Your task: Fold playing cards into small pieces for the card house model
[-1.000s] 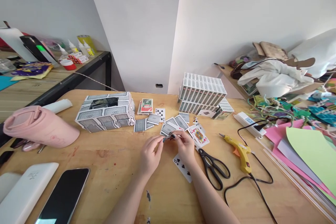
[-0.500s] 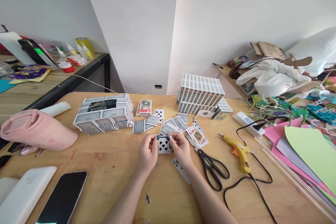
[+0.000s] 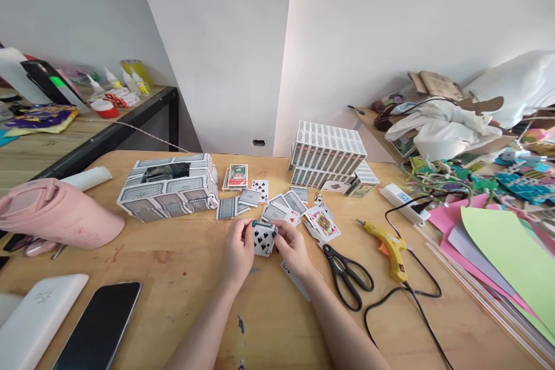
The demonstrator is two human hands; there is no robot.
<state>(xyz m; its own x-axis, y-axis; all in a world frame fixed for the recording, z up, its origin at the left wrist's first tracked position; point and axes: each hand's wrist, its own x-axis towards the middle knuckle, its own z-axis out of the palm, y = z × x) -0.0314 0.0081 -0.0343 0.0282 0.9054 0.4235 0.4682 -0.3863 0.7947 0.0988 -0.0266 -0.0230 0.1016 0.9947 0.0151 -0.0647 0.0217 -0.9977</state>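
Observation:
Between my two hands is a playing card [image 3: 262, 241] with black spades, its top edge bent over so a strip of patterned back shows. My left hand [image 3: 239, 251] pinches the card's upper left corner. My right hand [image 3: 293, 247] has its fingers closed on the card's right edge. A loose card [image 3: 295, 281] lies partly under my right wrist. Just beyond my hands, several cards [image 3: 276, 211] are spread face down and a face card [image 3: 323, 223] lies face up. Black-handled scissors [image 3: 348, 277] rest right of my right hand.
A box covered in cards [image 3: 168, 188] stands at the back left, with stacked card packs [image 3: 327, 153] at the back right. A yellow glue gun [image 3: 390, 251] and its cord lie right of the scissors. A phone [image 3: 99, 324] and a pink bottle [image 3: 65, 214] sit at left.
The held card has tilted, its right side lower. My right fingers have slid from its top edge down to its right edge. The whole view has shifted slightly.

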